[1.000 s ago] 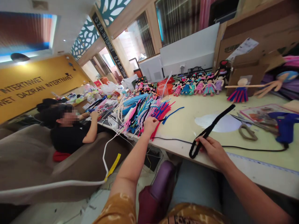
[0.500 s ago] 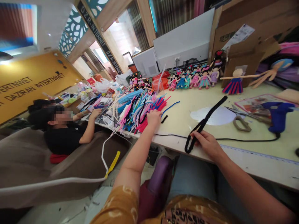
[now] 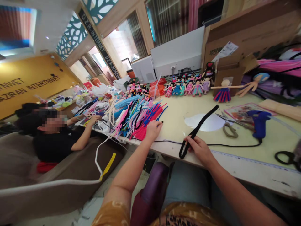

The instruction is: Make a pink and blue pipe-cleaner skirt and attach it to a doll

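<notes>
My right hand [image 3: 199, 150] is closed around the lower end of a long black pipe cleaner bundle [image 3: 202, 123] that slants up across the pale green table [image 3: 235, 147]. My left hand [image 3: 153, 129] reaches to the right edge of a heap of coloured pipe cleaners [image 3: 136, 114] and pinches a short black piece [image 3: 161, 123] at its fingertips.
Scissors [image 3: 229, 127] and a blue glue gun [image 3: 258, 122] with a black cord lie to the right. A row of small dolls [image 3: 188, 87] stands at the back before cardboard boxes [image 3: 235, 47]. Another person in black [image 3: 56, 141] sits at the left on a brown sofa.
My left hand has slid from the pile's top to its right edge and picked up a short black piece. The view has shifted left, and my right hand keeps its grip.
</notes>
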Available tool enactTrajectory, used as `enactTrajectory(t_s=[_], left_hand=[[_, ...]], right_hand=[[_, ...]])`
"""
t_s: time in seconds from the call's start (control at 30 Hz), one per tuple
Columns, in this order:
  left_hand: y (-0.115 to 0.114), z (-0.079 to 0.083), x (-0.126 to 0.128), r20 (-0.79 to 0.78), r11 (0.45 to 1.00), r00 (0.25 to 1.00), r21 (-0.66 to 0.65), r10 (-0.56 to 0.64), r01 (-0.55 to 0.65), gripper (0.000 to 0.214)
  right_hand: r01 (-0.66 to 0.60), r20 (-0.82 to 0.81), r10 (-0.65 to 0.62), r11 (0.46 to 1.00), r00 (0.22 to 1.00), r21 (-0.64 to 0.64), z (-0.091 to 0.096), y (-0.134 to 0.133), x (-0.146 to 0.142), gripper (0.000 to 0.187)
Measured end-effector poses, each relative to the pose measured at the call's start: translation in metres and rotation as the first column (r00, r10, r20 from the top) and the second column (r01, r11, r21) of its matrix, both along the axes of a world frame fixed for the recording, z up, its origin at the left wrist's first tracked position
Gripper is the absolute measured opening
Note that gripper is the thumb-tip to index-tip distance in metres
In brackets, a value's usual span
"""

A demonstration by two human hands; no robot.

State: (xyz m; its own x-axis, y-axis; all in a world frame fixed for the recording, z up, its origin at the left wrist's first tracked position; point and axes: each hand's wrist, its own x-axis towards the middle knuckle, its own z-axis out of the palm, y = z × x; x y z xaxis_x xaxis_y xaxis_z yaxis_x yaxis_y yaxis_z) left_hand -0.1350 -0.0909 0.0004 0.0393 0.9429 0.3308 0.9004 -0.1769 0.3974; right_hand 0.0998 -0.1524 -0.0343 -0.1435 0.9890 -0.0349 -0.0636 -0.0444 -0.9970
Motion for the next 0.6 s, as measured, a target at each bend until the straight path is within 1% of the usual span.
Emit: enactTrajectory(t_s=[0.07,0.1,0.17,0.27,0.33,0.43,0.53,0.6], left_hand=[[-0.018,-0.003,0.014,0.177,0.99,0.977,-0.059,-0.119,0.131,0.021],[-0.027,-0.004,0.022,0.246,0.983,0.959,-0.085,-0.14,0.165,0.021],[-0.044,-0.004,0.037,0.373,0.969,0.919,-0.153,-0.124,0.193,0.023],[-0.061,0.004,0.057,0.535,0.938,0.836,-0.216,-0.12,0.272,0.03],[-0.065,0.013,0.07,0.618,0.917,0.773,-0.209,-0.145,0.34,0.035],[-0.064,0.026,0.089,0.732,0.894,0.663,-0.179,-0.157,0.41,0.038],[-0.062,0.037,0.106,0.834,0.897,0.537,-0.136,-0.125,0.421,0.034],[-0.062,0.043,0.114,0.872,0.902,0.478,-0.117,-0.106,0.414,0.029]], right_hand=[[0.015,-0.016,-0.015,1.0,1.0,-0.001,0.003,-0.006,0.001,0.043],[0.014,-0.017,-0.014,1.0,1.0,-0.004,0.004,-0.009,0.002,0.042],[-0.003,-0.012,0.002,1.0,1.0,-0.01,0.006,-0.017,0.004,0.041],[-0.051,0.029,0.052,0.999,0.998,-0.013,0.01,-0.027,0.007,0.039],[-0.083,0.093,0.081,0.996,0.992,0.022,0.012,-0.034,0.009,0.037],[-0.138,0.228,0.11,0.984,0.967,0.112,0.017,-0.043,0.011,0.033],[-0.197,0.333,0.13,0.964,0.934,0.177,0.022,-0.053,0.016,0.03],[-0.211,0.375,0.119,0.954,0.919,0.215,0.026,-0.059,0.021,0.028]])
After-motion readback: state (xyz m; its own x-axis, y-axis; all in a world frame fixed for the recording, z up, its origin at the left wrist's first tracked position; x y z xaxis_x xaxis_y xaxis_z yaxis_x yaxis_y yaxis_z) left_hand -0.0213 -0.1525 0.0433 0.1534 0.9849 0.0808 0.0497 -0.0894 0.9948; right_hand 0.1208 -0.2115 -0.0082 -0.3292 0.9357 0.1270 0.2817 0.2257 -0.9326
